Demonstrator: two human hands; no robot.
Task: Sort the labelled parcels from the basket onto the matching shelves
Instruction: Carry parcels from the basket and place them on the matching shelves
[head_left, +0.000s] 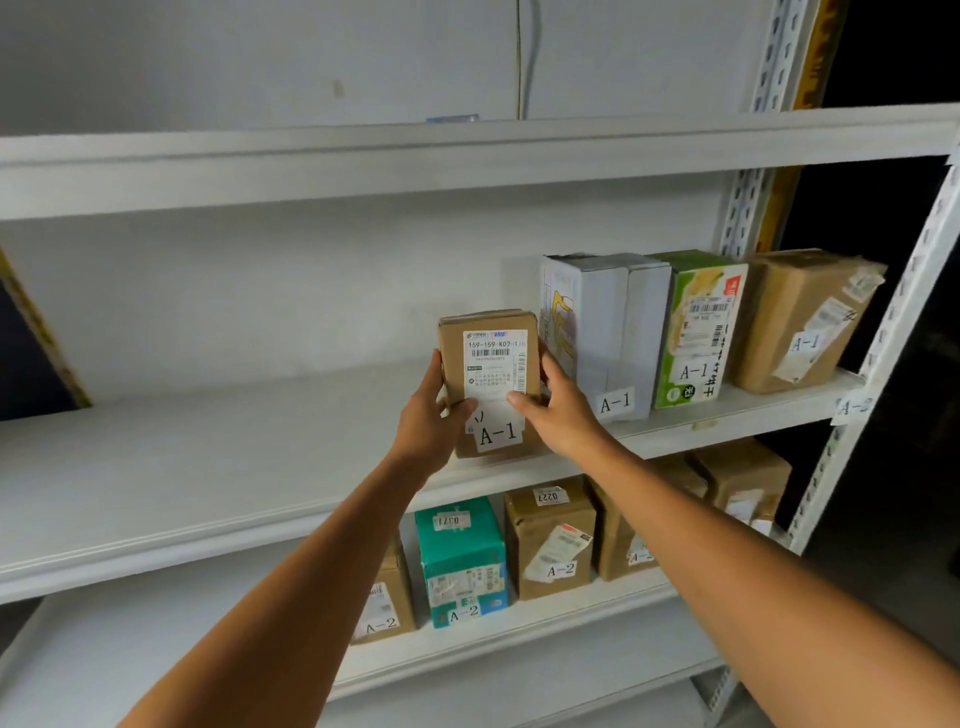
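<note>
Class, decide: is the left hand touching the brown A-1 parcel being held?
Touching. Head view: the left hand has its thumb on the front of the brown A-1 parcel, fingers round its left edge.

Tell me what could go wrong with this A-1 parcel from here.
The brown A-1 parcel is held upright, tall and narrow, near the middle shelf's front edge; let go there, it may tip forward. The right grip sits between it and the white A-1 box, so sliding right could pinch fingers or shove that box.
</note>
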